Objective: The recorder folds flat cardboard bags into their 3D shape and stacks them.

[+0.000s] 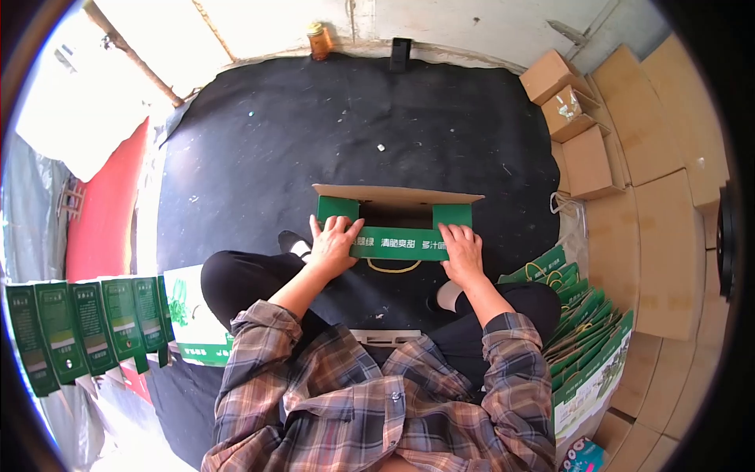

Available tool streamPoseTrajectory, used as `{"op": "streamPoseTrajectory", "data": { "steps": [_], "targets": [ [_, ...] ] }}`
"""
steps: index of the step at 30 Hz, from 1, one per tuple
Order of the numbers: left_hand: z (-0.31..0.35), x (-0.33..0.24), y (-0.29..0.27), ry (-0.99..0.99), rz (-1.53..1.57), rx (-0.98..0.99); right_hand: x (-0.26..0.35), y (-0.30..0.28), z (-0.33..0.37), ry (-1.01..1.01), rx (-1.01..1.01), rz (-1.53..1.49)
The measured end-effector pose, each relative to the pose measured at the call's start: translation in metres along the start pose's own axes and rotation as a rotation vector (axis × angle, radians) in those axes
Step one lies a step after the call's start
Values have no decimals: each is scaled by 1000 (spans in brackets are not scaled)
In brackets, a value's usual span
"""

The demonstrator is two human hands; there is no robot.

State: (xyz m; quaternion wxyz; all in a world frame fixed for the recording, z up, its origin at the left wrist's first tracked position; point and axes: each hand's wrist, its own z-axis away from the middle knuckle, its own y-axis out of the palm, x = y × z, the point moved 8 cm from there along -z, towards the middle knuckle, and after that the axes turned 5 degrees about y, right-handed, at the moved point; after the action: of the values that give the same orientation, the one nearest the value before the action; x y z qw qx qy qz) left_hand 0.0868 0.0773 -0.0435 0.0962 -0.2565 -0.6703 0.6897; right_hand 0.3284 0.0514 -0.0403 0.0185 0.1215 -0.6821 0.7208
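Observation:
A green cardboard carton (pixel 393 244) with white printing and a yellow cord handle (pixel 395 270) sits on the black floor sheet between my legs. Its brown-lined far flap (pixel 401 193) is raised, and the small green side flaps lie folded in at either end of the dark opening. My left hand (pixel 334 245) grips the near edge at its left end, fingers bent over the top. At the right end, my right hand (pixel 462 253) holds the same edge, fingertips over it. The thumbs are partly hidden.
Flattened green cartons with cord handles (pixel 578 315) are stacked at my right, beside piled brown boxes (pixel 668 252). More green cartons (pixel 90 326) stand in a row at my left. An amber jar (pixel 319 42) and a black phone-like object (pixel 400 53) are at the far wall.

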Motion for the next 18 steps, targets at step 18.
{"op": "streamPoseTrajectory", "data": {
  "steps": [18],
  "targets": [
    [-11, 4, 1, -122, -40, -18, -13, -60, -17, -45, -215, -292]
  ]
}}
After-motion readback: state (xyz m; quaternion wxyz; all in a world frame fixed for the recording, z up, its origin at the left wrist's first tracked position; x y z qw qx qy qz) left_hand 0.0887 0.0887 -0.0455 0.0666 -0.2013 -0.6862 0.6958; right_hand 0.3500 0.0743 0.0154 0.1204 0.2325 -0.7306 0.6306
